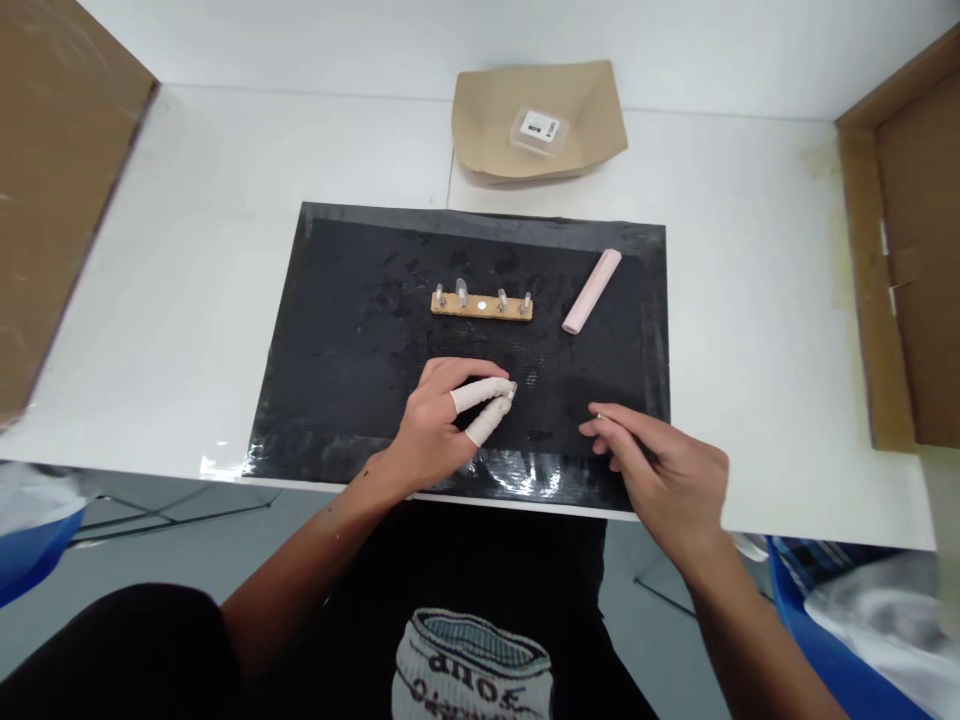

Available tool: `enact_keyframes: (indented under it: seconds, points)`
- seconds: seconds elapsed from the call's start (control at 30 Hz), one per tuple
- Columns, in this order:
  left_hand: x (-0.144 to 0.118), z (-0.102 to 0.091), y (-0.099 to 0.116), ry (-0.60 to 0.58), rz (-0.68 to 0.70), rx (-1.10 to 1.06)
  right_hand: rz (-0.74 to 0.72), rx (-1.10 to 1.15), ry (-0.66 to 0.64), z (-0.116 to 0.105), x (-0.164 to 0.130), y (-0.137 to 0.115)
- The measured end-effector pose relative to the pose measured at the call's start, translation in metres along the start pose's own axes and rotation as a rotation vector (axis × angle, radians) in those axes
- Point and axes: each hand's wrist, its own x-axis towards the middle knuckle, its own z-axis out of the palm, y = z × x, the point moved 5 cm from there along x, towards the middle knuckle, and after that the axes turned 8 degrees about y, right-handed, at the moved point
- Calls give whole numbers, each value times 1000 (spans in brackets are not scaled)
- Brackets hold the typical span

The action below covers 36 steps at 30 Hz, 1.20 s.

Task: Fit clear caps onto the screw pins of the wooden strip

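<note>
A tiny part (512,388), too small to identify, was pinched at the tips of the left hand (435,425), low on the black mat (352,330) just below the wooden strip (482,306); the fingers (480,395) there wore white cots and were closed together on it. By its size it would be very light and easily dropped, so a fingertip pinch looked the only sensible hold; the cots probably lent grip. The right hand (660,470) rested near the mat's front edge, its fingers curled around a thin metal tool (619,425) that showed only as a slim glint; whether tweezers or a pin I could not tell. The wooden strip carried four small upright studs and lay flat in the middle of the mat; it looked stiff and light. A pink tube (592,290) lay tilted just to the strip's right, apart from it; beyond the mat, a brown paper tray (592,120) sat on the white worktop (750,300) holding a small clear packet (538,130); cardboard (911,260) stood at both sides.
</note>
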Motion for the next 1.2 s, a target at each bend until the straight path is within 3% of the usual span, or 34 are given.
enact_keyframes:
  seconds: [0.1, 0.23, 0.4, 0.5, 0.6, 0.77, 0.9, 1.07, 1.2]
  points:
    - [-2, 2, 0, -20, 13, -25, 278, 221, -118, 22, -6, -4]
    - [-3, 3, 0, -69, 4, -53, 300, 343, -328, 42, -14, -24]
    - [0, 1, 3, -101, -120, -136, 478, 518, -120, 29, 0, -19]
    - [2, -1, 8, -103, -97, -142, 507, 464, -163, 25, 3, -12]
    - [1, -1, 7, -96, -40, -97, 402, 207, -252, 23, 3, -5]
    - [-3, 3, 1, -106, 10, -49, -100, -302, -159, 21, 12, -15]
    - [-5, 5, -2, -94, 6, -50, -411, -545, -120, 32, 11, -24]
    - [-5, 5, -2, -102, 0, -44, -501, -574, -173, 42, 11, -24]
    - [-4, 6, -3, -110, -4, -49, -387, -404, -258, 38, 17, -19]
